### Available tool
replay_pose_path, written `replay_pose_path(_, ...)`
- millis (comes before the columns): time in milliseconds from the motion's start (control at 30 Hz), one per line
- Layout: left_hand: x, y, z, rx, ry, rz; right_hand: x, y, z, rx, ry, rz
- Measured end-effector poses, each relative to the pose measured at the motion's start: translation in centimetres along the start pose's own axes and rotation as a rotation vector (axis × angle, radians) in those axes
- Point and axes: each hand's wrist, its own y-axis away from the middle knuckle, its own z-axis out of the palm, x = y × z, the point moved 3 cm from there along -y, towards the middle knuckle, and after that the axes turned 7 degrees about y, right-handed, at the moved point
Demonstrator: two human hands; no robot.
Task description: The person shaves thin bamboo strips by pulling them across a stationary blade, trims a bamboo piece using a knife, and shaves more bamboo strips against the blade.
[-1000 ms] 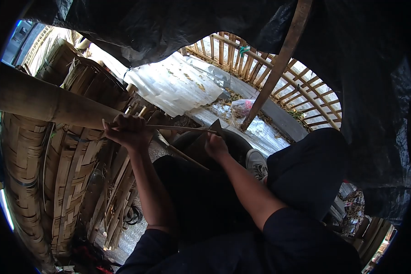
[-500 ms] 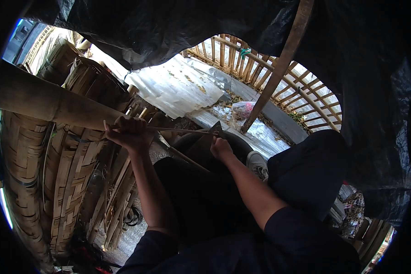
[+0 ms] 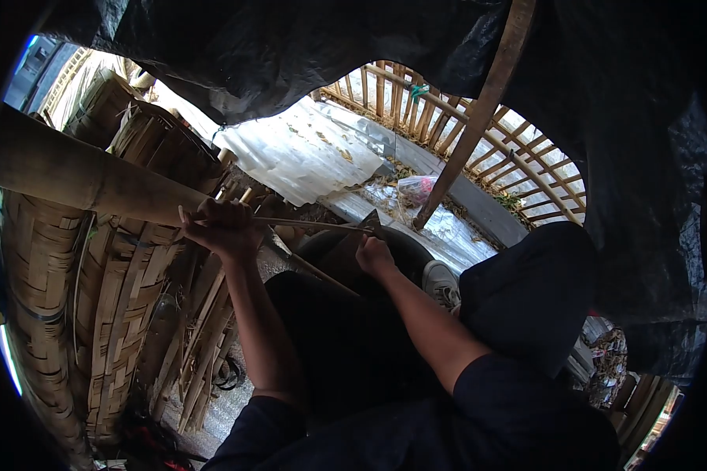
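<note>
My left hand (image 3: 224,229) is closed around one end of a thin bamboo strip (image 3: 306,224), close beside a thick bamboo pole (image 3: 94,177). The strip runs across to my right hand (image 3: 375,256). That hand is closed on a knife, its dark pointed blade (image 3: 371,222) standing up past the fingers where the strip meets it. The knife's handle is hidden in the fist. Below both hands sits a dark round tub-like thing (image 3: 408,242), partly covered by my leg and arm.
Woven bamboo baskets or panels (image 3: 43,298) stand at the left. A wooden post (image 3: 479,118) slants down in front of a bamboo fence (image 3: 538,177). Black plastic sheeting (image 3: 306,47) hangs overhead, and a shoe (image 3: 441,284) is beside my right forearm.
My right hand has shifted slightly left along the strip, toward my left hand. My left hand stays in place, still gripping the strip.
</note>
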Motion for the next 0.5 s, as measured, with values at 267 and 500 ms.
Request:
replay_pose_path(267,-0.1,-0.1,0.3,0.091,-0.038,0.013,-8.8,2.4,-2.9,0.116,-0.198,-0.374)
replay_pose_path(500,1.5,-1.2,-2.6,0.372,-0.048,0.115,-7.6,1.9,-3.0,0.199,-0.031,-0.166)
